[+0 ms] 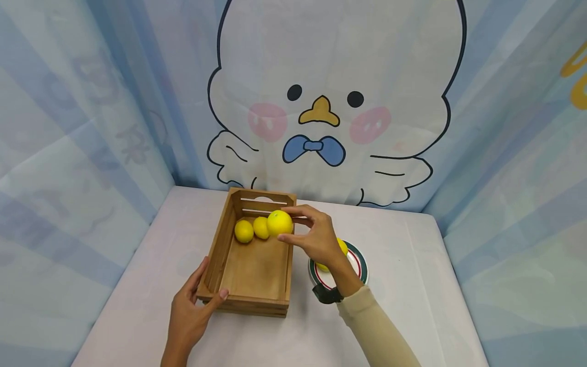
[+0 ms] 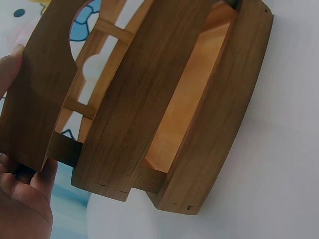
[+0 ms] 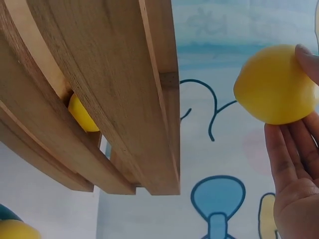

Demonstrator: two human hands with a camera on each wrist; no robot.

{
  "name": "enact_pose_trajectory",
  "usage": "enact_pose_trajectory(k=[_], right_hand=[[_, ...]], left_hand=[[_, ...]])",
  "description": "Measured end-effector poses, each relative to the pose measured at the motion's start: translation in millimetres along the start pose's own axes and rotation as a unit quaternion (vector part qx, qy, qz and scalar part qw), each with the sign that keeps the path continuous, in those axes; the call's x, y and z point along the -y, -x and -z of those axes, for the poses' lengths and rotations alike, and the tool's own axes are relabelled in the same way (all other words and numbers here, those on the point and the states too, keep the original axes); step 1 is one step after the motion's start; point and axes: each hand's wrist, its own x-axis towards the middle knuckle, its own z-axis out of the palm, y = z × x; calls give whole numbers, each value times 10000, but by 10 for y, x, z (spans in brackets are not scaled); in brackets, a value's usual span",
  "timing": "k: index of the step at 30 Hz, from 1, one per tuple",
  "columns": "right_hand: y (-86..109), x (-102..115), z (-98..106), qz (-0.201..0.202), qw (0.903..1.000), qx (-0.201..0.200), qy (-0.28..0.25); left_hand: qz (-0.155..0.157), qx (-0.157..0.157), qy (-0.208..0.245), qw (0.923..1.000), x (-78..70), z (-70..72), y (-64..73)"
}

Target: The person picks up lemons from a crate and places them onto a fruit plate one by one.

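A wooden slatted crate [image 1: 257,272] stands on the table, long side running away from me. My left hand [image 1: 189,317] grips its near left corner, and the left wrist view has the thumb and fingers [image 2: 45,186] on either side of the top slat. Above the crate's far right part, my right hand [image 1: 316,235] pinches a yellow lemon [image 1: 279,223] between thumb and fingertips. The right wrist view shows this lemon [image 3: 274,84] higher than the crate's side slats. Two other lemons, one left [image 1: 244,231] and one beside it [image 1: 261,227], lie at the crate's far end.
Right of the crate is a white plate with a green rim [image 1: 363,261], bearing yellow fruit [image 1: 342,246] partly hidden by my right wrist. A black band [image 1: 326,293] circles that wrist. A pale cloth covers the table [image 1: 403,285], and a printed curtain [image 1: 390,61] hangs behind it.
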Motion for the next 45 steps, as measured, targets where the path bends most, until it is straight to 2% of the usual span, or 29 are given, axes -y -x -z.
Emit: enact_pose_trajectory(k=[18,35,45], right_hand=[[85,16,158,129,9992,-369,-24],[301,-108,300,-302,9959,-857,-31],[429,-140,347,-379,9937,-1041,-136]], left_hand=[[4,-29,16,10000,-3,-4,3],[-30,-31,32,10000,-11,4,10],[18,-5,8,10000,-14,6,13]])
